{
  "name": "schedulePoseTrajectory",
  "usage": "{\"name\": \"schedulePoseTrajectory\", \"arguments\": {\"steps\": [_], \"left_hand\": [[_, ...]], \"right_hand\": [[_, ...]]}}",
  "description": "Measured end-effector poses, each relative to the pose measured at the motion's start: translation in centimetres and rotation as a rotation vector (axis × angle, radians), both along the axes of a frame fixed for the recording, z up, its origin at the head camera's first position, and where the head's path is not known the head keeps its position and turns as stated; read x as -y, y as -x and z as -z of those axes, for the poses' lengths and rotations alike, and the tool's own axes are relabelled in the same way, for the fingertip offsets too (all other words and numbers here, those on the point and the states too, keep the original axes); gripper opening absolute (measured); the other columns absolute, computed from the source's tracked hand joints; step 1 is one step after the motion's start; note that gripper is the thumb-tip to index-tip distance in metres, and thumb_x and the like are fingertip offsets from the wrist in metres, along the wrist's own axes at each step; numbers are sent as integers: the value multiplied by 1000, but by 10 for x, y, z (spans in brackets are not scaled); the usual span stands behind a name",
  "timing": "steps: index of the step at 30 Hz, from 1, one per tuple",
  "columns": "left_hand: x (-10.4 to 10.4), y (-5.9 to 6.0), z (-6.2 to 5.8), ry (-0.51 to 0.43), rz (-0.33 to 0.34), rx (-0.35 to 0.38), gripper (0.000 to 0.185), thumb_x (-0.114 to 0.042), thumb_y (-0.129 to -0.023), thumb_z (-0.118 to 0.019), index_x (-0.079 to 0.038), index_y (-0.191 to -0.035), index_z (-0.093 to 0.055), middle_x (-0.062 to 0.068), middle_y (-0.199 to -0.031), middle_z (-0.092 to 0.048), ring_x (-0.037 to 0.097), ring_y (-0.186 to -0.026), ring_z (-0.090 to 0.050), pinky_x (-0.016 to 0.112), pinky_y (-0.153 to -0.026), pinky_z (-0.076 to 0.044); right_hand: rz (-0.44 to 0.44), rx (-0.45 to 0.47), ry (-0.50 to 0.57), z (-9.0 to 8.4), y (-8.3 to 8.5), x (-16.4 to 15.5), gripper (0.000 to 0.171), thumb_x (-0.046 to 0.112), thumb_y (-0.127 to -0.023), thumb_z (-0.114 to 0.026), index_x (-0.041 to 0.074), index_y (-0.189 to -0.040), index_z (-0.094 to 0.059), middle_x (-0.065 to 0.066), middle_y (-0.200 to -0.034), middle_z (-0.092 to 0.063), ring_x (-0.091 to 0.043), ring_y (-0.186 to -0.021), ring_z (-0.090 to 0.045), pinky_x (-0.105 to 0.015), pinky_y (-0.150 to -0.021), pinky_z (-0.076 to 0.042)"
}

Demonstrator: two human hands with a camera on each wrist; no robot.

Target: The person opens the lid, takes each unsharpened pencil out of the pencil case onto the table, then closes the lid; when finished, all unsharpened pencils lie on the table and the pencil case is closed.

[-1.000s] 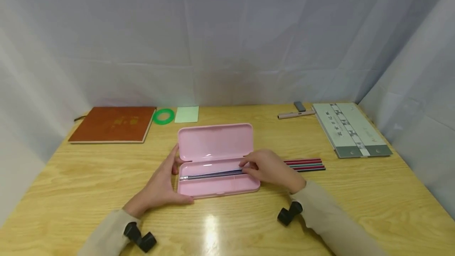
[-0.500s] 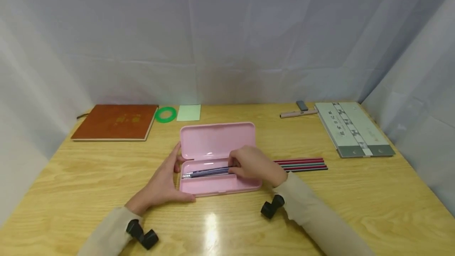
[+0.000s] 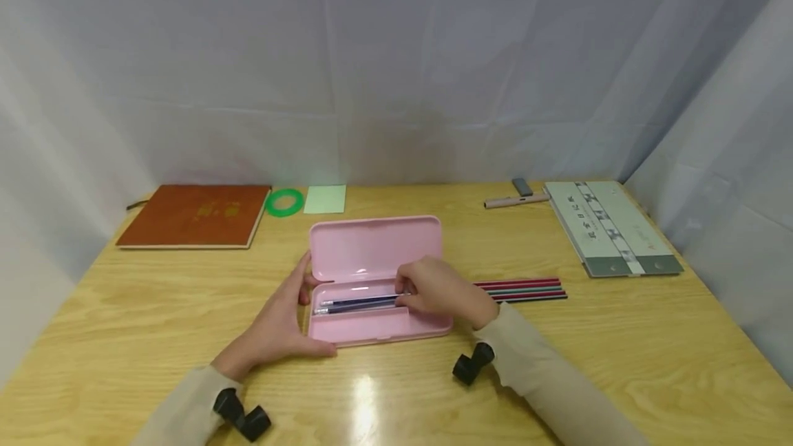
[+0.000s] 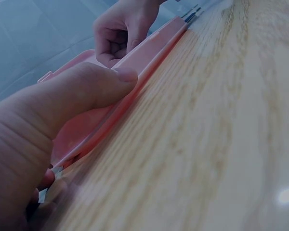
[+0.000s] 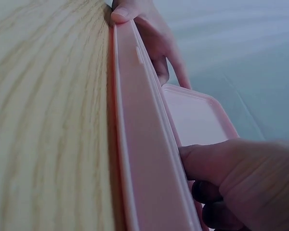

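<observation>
A pink pencil case (image 3: 374, 248) lies on the table with its lid raised at the back. My left hand (image 3: 281, 315) grips its left end, thumb at the front edge and fingers behind; in the left wrist view the thumb (image 4: 94, 86) lies along the case wall. Dark pencils (image 3: 356, 305) with pale eraser ends at the left lie in the rear compartment. My right hand (image 3: 440, 291) reaches into the case and pinches them near its right part, hiding their other ends. In the right wrist view the right hand (image 5: 241, 178) is at the case's rim, its fingertips hidden.
Several coloured pencils (image 3: 526, 288) lie just right of the case, partly behind the right hand. Along the back are a brown notebook (image 3: 198, 215), a green tape ring (image 3: 270, 205), sticky notes (image 3: 325, 199), a pen (image 3: 514, 202), a grey eraser (image 3: 522, 186) and a pale-green notebook (image 3: 610, 226).
My right hand has moved left and lower into the case, and the dark pencils now lie slightly apart in the compartment. The left hand keeps its grip on the case.
</observation>
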State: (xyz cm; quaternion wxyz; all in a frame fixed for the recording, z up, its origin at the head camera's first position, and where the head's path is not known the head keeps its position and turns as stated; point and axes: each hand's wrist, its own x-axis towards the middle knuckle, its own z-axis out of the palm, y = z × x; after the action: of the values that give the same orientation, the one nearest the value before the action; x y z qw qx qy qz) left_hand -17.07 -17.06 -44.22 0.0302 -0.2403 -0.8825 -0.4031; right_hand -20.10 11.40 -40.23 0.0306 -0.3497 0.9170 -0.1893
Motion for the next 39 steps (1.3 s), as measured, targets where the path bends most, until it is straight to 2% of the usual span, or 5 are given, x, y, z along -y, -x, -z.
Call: {"name": "schedulePoseTrajectory", "arguments": {"steps": [14,18,25,33,39], "left_hand": [[-6,1,2,-5,11,-10,148,-49,-41,-94,-17,-156,-6,-3,-112,-55,11,-88,-42,24,-73,-40],[-5,2,1,5,6,-8,149,-49,-41,-94,-17,-156,-6,-4,-112,-54,11,-88,-41,24,-74,-40],[-4,2,0,8,6,-10,148,-49,-41,-94,-16,-156,-6,-4,-111,-53,10,-87,-41,24,-73,-39],[-3,2,0,5,5,-2,149,-50,-41,-94,-18,-156,-5,-4,-110,-52,10,-87,-41,24,-73,-40],[-1,0,-1,17,-2,0,149,-49,-41,-94,-16,-156,-5,-4,-110,-52,11,-87,-40,24,-73,-40]], "right_hand": [[-3,-102,-52,1,-8,-6,9,17,-90,-67,9,-90,-65,-1,-81,-67,-10,-70,-60,-25,-68,-51],[-4,-89,-42,1,-6,-6,9,18,-89,-68,9,-89,-67,0,-80,-68,-9,-68,-59,-24,-66,-50],[-9,-79,-69,-2,-6,-3,15,18,-90,-67,9,-99,-75,-3,-91,-74,-12,-76,-66,-29,-72,-52],[26,-33,-44,1,-4,-3,9,21,-88,-70,12,-88,-70,2,-79,-69,-5,-65,-56,-24,-64,-48],[7,-34,30,-9,-8,-12,9,20,-90,-68,12,-94,-68,5,-71,-62,-3,-56,-46,-20,-54,-40]]}}
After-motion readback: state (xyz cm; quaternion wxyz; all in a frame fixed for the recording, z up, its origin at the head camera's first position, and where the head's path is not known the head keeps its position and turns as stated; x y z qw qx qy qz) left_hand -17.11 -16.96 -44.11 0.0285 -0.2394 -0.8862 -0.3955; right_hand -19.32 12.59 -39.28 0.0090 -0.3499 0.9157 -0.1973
